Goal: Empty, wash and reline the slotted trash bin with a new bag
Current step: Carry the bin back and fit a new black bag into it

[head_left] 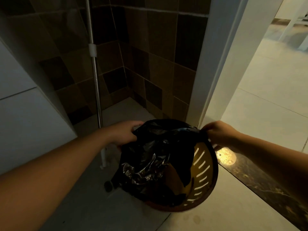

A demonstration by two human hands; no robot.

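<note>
Home bathroom or wash area, dim. Brown patchwork wall tiles [150,64] fill upper centre, a metal mop pole [95,77] leans in the corner, a white door frame [216,64] runs down right of centre. Lit pale tiled floor [266,100] beyond at right, dark stone threshold [260,185] lower right.

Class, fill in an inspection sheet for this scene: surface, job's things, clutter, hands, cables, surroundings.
Surface: pale tiled floor, dark threshold strip at the doorway.
Job's things: slotted bin on the floor, black bag partly over its rim.
Clutter: small dark round object beside the bin, unclear.
Hands: left hand and right hand grip the bag's edge.
Cables: nothing seen.
Surroundings: brown tiled walls, metal pole, white door frame.
</note>
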